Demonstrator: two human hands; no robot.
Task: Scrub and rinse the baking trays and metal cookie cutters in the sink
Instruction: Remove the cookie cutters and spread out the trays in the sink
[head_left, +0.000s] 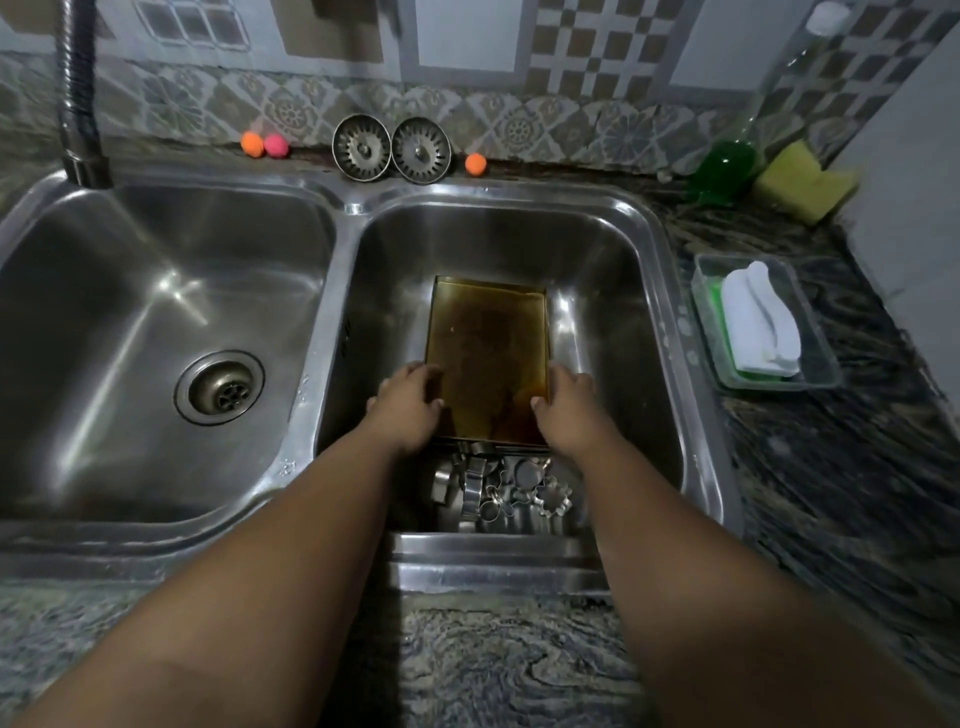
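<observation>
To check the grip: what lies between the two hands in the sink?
The brown baking tray, seen in the head view; the left hand and right hand hold its side edges.

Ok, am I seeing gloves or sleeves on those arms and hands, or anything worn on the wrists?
No. The left hand and right hand are both bare, without gloves, and no sleeves show along either forearm up to the picture's edge. No watch, bracelet or ring is visible on either side.

Glossy stainless-steel sink (332, 270), stained brown metal baking tray (488, 343), shiny metal cookie cutters (519, 493).
</observation>
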